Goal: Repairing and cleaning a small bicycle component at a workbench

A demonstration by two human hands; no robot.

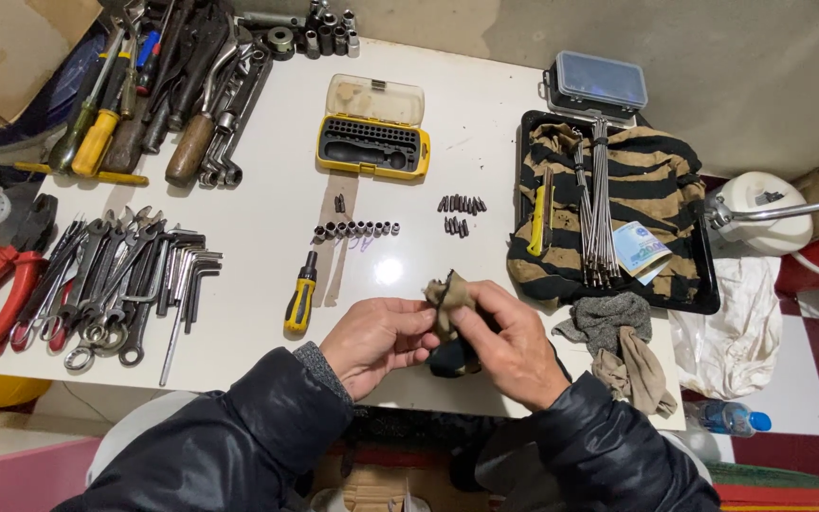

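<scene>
Holding a small khaki rag [447,296] between both sets of fingertips, you have your left hand [378,339] and right hand [516,346] closed on it at the near edge of the white table [267,228], with something dark under the rag that you cannot make out. Just left lies a yellow-handled screwdriver [300,296]; beyond it a row of sockets [356,229] and loose bits [462,204], then the open yellow bit case [373,144]. Far left sit the wrenches [116,284]
</scene>
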